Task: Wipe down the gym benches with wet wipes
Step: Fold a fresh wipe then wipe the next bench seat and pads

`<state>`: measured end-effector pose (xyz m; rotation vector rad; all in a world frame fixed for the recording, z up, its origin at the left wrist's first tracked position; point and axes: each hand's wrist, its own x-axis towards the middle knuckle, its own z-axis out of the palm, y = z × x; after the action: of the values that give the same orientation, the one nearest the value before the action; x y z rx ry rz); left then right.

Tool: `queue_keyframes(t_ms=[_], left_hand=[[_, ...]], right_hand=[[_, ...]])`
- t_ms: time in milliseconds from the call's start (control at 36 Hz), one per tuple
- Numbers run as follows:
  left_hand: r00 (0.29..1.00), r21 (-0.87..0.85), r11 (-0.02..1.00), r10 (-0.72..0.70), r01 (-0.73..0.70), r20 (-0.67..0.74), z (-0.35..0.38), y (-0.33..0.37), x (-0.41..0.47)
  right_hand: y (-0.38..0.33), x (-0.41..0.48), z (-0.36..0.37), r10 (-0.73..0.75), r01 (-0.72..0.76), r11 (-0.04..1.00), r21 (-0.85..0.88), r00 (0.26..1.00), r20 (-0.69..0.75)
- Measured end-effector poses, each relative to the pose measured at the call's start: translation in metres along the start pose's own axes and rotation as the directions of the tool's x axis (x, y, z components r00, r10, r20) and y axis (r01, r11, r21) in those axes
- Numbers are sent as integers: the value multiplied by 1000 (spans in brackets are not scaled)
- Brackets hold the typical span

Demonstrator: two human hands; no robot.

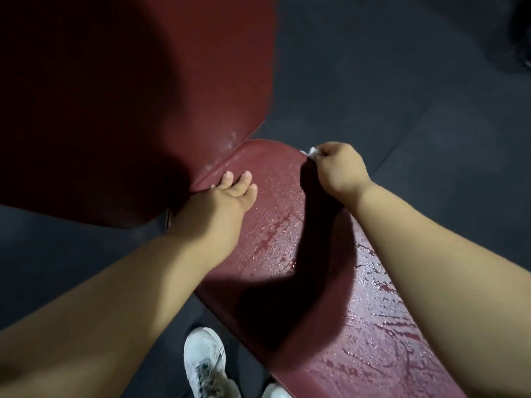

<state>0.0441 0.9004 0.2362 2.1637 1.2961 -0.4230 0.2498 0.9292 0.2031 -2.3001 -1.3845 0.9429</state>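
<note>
My right hand is curled round the bunched white wet wipe at the far right edge of the dark red padded vinyl seat surface. My left hand rests flat near its far left edge, fingers spread. The seat glistens wet, so I judge the step to be finishing its rim. The next move calls for carrying the wipe to the duller dark red backrest pad.

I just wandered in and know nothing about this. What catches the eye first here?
The dark red bench seat pad runs from centre to lower right, glistening with wet streaks. At its far right edge the right hand grips a crumpled white wet wipe, while the left hand rests open-fingered on the pad near the shadowed backrest pad at upper left. A white sneaker stands on the dark floor below.
</note>
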Motion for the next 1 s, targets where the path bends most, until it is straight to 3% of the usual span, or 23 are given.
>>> queue_keyframes(t_ms=[250, 444, 639, 750, 833, 944, 1000], left_hand=[[1000, 5, 1000, -10, 10, 8, 7, -1, 5], [999, -44, 999, -5, 3, -50, 6, 2, -5], [996, -65, 995, -76, 73, -54, -9, 10, -44], [985, -66, 991, -124, 116, -123, -29, 12, -67], [964, -164, 973, -193, 164, -182, -53, 13, -85], [920, -291, 946, -237, 145, -312, -86, 13, -120], [881, -341, 932, -261, 123, -396, -99, 13, -138]], right_hand=[[-73, 24, 27, -210, 212, 977, -6, 971, 114], [-59, 10, 17, -264, 265, 964, 4, 964, -11], [-57, -25, -6, -309, 306, 933, -189, 951, 14], [-68, -48, -21, -230, 231, 971, -56, 973, 14], [-81, -63, -33, -196, 196, 977, 88, 980, -8], [-113, -82, -57, -191, 211, 921, 327, 977, -91], [-135, -94, -74, -236, 291, 896, 335, 952, -195]])
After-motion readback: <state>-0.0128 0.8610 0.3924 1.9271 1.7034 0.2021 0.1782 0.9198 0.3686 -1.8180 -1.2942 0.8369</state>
